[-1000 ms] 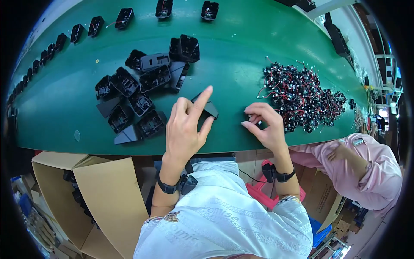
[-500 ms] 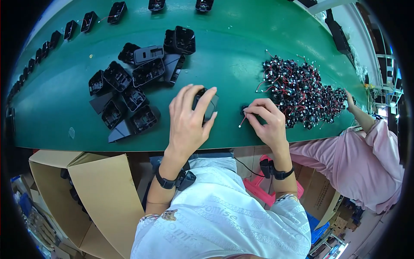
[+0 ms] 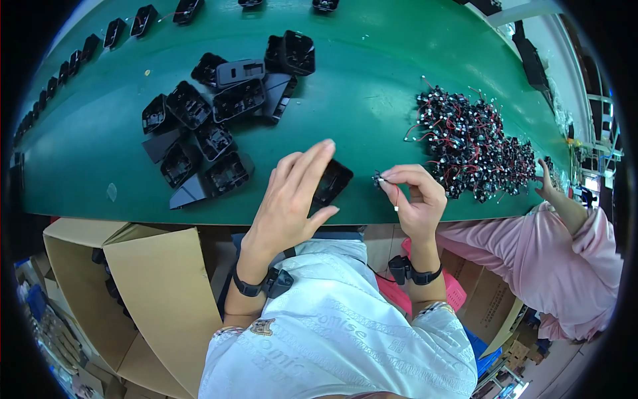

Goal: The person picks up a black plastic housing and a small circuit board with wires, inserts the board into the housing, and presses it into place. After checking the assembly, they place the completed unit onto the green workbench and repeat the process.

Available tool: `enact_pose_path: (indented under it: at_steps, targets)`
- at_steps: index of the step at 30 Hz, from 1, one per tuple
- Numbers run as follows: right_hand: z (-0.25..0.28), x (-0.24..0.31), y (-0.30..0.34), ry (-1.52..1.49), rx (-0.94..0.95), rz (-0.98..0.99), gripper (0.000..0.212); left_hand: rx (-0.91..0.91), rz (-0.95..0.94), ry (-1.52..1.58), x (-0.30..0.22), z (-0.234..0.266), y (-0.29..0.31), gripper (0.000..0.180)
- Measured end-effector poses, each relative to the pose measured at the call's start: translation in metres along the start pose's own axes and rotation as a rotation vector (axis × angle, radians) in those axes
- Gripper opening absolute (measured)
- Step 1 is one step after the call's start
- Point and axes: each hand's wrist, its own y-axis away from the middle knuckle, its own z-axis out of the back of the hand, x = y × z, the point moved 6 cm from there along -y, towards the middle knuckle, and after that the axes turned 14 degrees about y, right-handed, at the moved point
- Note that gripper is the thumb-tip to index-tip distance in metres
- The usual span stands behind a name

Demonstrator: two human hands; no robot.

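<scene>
My left hand (image 3: 292, 199) holds a black plastic housing (image 3: 332, 183) over the near edge of the green belt (image 3: 359, 100), thumb below it and fingers spread above. My right hand (image 3: 415, 196) pinches a small wired component (image 3: 382, 179) with red and white leads between thumb and fingertips, just right of the housing. A pile of the same wired components (image 3: 472, 143) lies to the right of that hand. A heap of black housings (image 3: 212, 126) sits to the left of my left hand.
More black housings (image 3: 143, 20) ride in a row along the belt's far edge. An open cardboard box (image 3: 133, 292) stands below the belt at left. A person in a pink sleeve (image 3: 565, 246) works at right, hand near the belt's edge.
My left hand has lifted its fingers off the housing and opened them. My right hand has raised a wired component off the belt toward the housing.
</scene>
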Motion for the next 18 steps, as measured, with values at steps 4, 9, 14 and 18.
enact_pose_path:
  at_steps: [4,9,14,18]
  targets:
    - [-0.003,0.025,-0.002,0.095,-0.009,0.179,0.024,0.128,-0.048,-0.071,0.003,-0.005,-0.004,0.099]
    - [-0.024,0.046,0.000,0.196,0.029,0.329,0.024,-0.052,-0.066,-0.098,0.005,-0.007,-0.005,0.091]
    - [-0.046,0.052,0.004,0.329,0.010,0.391,0.026,-0.076,-0.101,-0.141,0.006,-0.009,-0.005,0.091]
    - [-0.046,0.054,-0.001,0.310,0.027,0.391,0.026,-0.173,-0.189,-0.052,0.007,-0.006,-0.001,0.092]
